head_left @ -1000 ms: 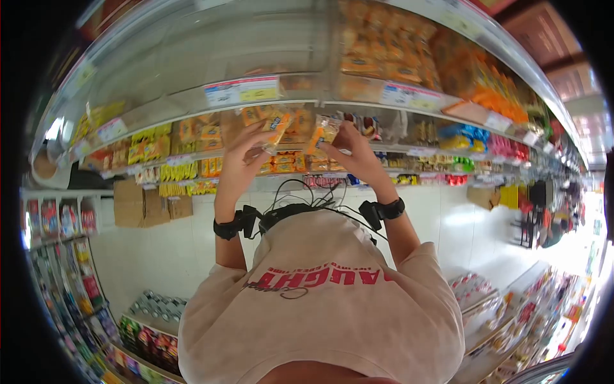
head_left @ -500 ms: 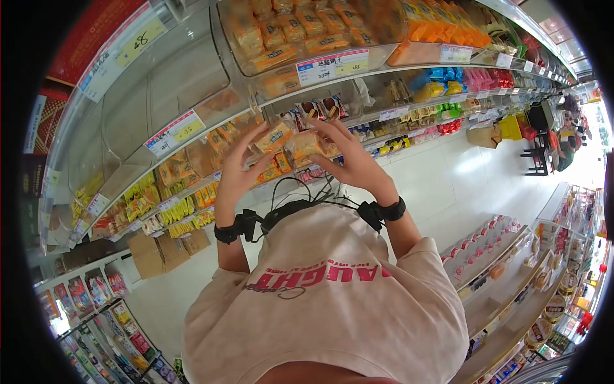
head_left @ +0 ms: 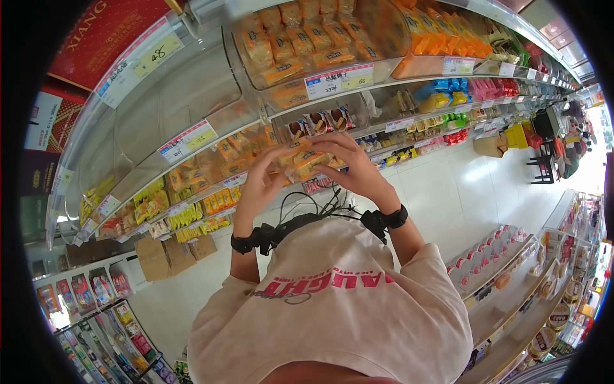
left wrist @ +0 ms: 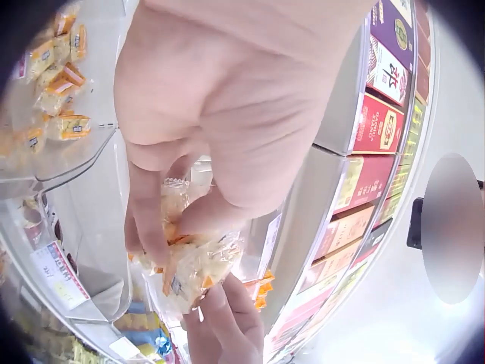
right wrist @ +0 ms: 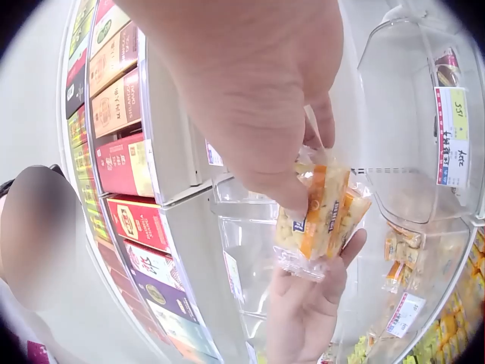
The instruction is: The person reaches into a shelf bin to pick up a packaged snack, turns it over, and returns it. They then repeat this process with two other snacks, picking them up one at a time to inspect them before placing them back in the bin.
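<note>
Small snack packets [head_left: 306, 161] in clear and orange wrappers are held together between my two hands, in front of the shelves. My left hand [head_left: 259, 182] grips from the left; in the left wrist view its thumb and fingers pinch the crinkled wrapper [left wrist: 193, 277]. From the right, my right hand [head_left: 363, 173] has its fingers curled over the packets. At least two packets [right wrist: 322, 216] lie side by side in the right wrist view, under the right thumb, with the left fingers along their lower side. Fingers hide part of the packets in the head view.
Behind the hands, a clear shelf bin [head_left: 281, 67] holds similar orange packets. Below it sit dark round-biscuit packs [head_left: 320, 121]. Price tags [head_left: 339, 81] line the shelf edges. A flattened cardboard box [head_left: 166, 257] lies on the floor at left; red gift boxes [right wrist: 125, 163] stand on higher shelving.
A second ago each hand held a packet apart from the other; the hands have since come together and the packets now meet. The head view has turned toward the right along the shelves.
</note>
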{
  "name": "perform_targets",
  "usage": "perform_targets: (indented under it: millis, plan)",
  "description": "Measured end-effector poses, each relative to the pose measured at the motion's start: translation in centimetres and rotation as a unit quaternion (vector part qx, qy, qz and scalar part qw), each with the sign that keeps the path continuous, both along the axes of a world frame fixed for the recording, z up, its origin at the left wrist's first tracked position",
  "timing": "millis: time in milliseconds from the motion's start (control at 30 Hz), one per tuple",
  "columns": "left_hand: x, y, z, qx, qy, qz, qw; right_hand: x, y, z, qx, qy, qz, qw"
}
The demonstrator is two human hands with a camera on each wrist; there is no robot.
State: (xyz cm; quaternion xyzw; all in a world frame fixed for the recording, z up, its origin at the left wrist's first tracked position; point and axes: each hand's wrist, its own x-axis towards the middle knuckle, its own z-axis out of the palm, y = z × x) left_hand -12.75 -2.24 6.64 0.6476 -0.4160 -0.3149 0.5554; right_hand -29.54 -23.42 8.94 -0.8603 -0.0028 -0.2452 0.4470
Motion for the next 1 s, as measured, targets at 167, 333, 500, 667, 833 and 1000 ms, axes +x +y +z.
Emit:
perform_targets:
  millis: [167, 333, 500, 667, 833, 1000]
  plan:
    - [-1.2, 1.0, -0.3, -0.064, 0.126, 0.04, 0.989, 0.9, 0.2, -0.2, 0.036, -0.024, 0.024, 0.999]
    - [-2.2, 1.5, 0.6, -0.047, 0.007, 0.072, 0.996, 1.8, 0.1, -0.1, 0.018, -0.036, 0.065, 0.997]
    - [-3.0, 2.4, 5.1, -0.027, -0.034, 0.075, 0.996, 1.8, -0.5, 2.2, 0.016, -0.035, 0.097, 0.995]
    - [-3.2, 2.7, 7.5, -0.033, -0.062, 0.093, 0.993, 2.6, -2.2, 3.4, 0.019, -0.027, 0.172, 0.985]
    - [-3.6, 3.0, 8.8, -0.043, -0.073, 0.099, 0.991, 2.6, -2.7, 4.9, -0.019, -0.047, 0.172, 0.984]
    - [-3.3, 3.4, 9.7, -0.085, -0.055, 0.085, 0.991, 2.3, -1.8, 7.1, -0.007, -0.061, 0.184, 0.981]
